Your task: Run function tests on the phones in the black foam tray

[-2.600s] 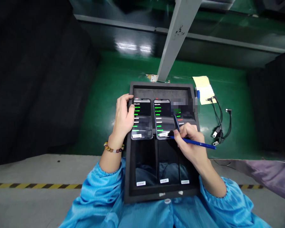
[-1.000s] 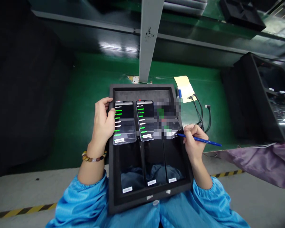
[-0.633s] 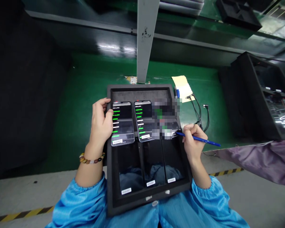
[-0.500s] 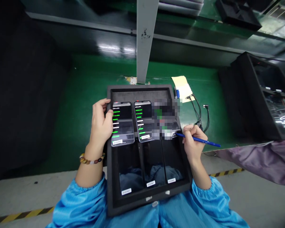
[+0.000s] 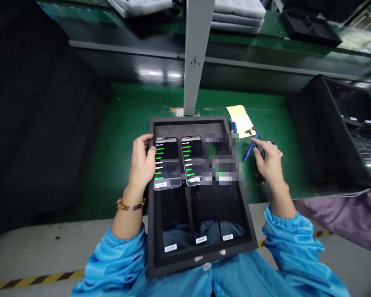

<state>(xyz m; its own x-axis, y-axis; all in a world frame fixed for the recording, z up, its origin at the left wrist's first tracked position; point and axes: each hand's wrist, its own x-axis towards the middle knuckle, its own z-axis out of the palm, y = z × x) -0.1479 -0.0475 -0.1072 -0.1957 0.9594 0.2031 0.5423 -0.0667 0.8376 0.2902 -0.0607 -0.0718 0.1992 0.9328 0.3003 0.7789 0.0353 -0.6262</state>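
Note:
A black foam tray [image 5: 204, 264] rests tilted on the green bench's edge and against my body. My left hand [image 5: 142, 163] is wrapped round its left wall, thumb by the upper left phone. Lit with green and white text are the left phone [image 5: 167, 165] and the middle phone [image 5: 192, 163]; a pixelated patch hides most of the upper right spot. Several dark phones [image 5: 204, 210] with white labels fill the lower row. Right of the tray, my right hand [image 5: 269, 163] has thumb and forefinger apart at a blue pen [image 5: 250, 150], fingertips touching or just beside it.
Yellow paper [image 5: 239, 117], a marker [image 5: 234, 126] and black cables [image 5: 260, 179] lie behind and right of the tray. A grey post [image 5: 198, 57] rises behind it. Black boxes [image 5: 315, 123] stand at right, beside purple cloth [image 5: 336, 212].
My right hand has moved from the tray's right edge out to the bench, taking the blue pen from over the phones to beside the cables. The left hand keeps its hold.

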